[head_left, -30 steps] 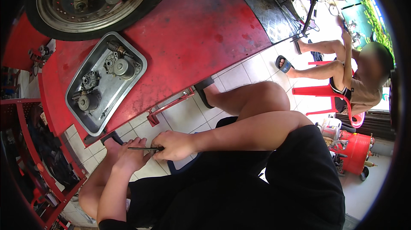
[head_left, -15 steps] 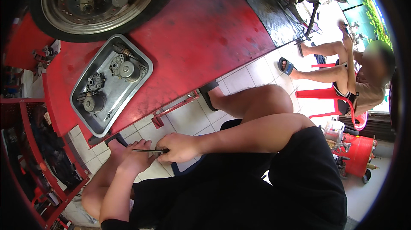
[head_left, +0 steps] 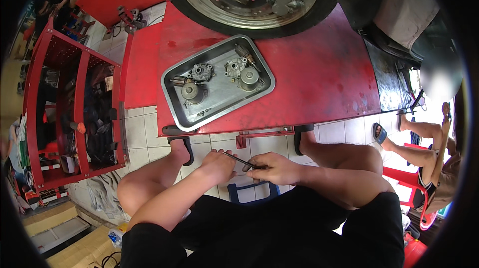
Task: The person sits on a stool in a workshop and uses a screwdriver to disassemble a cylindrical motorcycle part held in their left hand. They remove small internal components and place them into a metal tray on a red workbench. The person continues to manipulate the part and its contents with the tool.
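"Red work surface (head_left: pixel 319 78), with a wheel (head_left: pixel 239 22) along its far edge. What sits toward its near-left corner?"

"Metal tray (head_left: pixel 168 103) (set askew to the edges), holding 2 cylinder-shaped units (head_left: pixel 249 76) among other metal parts, plus 1 small piece (head_left: pixel 203 112) by its near rim."

"And the hands?"

"They're on the person's side of the surface's near edge, above the tiled floor (head_left: pixel 142 133). The right hand (head_left: pixel 277 167) is clamped on a slim dark rod (head_left: pixel 242 161), which slants across the gap to the left hand (head_left: pixel 218 166)."

"Does the left grip it too?"

"Its fingers are bent, and the rod's end reaches them; whether they close on it, I cannot tell."

"Anyone else?"

"Someone sits on a red chair (head_left: pixel 399 176) beyond the surface's near-right corner."
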{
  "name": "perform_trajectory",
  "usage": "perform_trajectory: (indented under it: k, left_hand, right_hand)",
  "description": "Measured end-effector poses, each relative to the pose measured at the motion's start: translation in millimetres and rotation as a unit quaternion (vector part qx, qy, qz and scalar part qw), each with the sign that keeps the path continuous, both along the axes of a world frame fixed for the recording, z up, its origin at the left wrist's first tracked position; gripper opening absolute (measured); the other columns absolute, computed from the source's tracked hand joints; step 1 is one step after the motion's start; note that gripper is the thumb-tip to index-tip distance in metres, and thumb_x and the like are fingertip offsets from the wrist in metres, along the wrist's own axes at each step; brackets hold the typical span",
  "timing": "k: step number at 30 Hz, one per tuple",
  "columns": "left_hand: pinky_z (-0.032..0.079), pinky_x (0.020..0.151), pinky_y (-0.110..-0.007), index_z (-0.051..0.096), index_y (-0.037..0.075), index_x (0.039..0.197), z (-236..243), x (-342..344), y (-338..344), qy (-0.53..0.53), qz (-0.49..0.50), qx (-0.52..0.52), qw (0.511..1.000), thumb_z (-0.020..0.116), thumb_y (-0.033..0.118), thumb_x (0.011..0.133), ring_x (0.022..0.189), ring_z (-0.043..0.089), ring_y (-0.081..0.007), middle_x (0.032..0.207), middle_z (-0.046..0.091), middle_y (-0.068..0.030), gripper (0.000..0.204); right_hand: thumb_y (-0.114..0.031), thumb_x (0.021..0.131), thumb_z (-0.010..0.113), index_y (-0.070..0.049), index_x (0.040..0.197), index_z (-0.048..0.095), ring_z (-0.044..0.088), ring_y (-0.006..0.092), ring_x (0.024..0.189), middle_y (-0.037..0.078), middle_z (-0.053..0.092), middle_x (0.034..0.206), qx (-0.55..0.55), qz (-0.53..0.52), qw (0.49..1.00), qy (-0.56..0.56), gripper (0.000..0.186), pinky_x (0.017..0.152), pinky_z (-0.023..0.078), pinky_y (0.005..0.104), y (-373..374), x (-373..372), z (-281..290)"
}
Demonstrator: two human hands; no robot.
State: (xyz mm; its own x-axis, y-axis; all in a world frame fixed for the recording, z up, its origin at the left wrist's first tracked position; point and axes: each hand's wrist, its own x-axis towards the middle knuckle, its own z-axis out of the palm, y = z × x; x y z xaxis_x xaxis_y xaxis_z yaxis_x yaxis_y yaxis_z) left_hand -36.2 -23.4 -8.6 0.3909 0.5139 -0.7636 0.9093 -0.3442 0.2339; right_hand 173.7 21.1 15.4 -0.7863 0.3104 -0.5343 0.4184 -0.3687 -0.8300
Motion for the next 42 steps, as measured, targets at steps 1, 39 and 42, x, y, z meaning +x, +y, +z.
perform_trajectory:
  k: [1, 39, 42]
  left_hand:
    - [0.042, 0.103, -0.041, 0.047, 0.006, 0.138, 2.8, -0.7, 0.9, 0.000, 0.001, -0.004, 1.000, 0.059, 0.047, 0.091, 0.124, 0.054, -0.0299, 0.134, 0.055, -0.0166, 0.064]
    - [0.049, 0.091, -0.043, 0.057, 0.002, 0.117, -6.5, -7.5, -13.1, -0.042, 0.004, 0.066, 0.997, 0.065, 0.041, 0.088, 0.107, 0.062, -0.0305, 0.112, 0.062, -0.0143, 0.049]
    - [0.049, 0.091, -0.043, 0.057, 0.002, 0.117, -6.4, -7.5, -12.9, -0.045, 0.008, 0.064, 0.997, 0.065, 0.041, 0.088, 0.107, 0.062, -0.0307, 0.111, 0.062, -0.0144, 0.049]
  right_hand:
    - [-0.024, 0.095, 0.061, 0.003, 0.093, 0.060, 0.062, 0.0149, 0.078, 0.010, 0.066, 0.082, -0.018, -0.012, 1.000, 0.005, 0.027, 0.073, 0.049, 0.0316, -0.4, -1.0, -2.6]
    - [-0.027, 0.094, 0.064, -0.007, 0.096, 0.061, 0.036, 0.0039, 0.059, -0.006, 0.043, 0.071, -0.136, -0.187, 0.973, -0.022, 0.021, 0.050, 0.029, 0.0228, 21.0, -8.0, 19.7]
    - [-0.026, 0.094, 0.064, -0.006, 0.097, 0.062, 0.037, 0.0038, 0.059, -0.006, 0.045, 0.072, -0.145, -0.197, 0.969, -0.030, 0.021, 0.050, 0.030, 0.0226, 21.3, -8.1, 10.2]
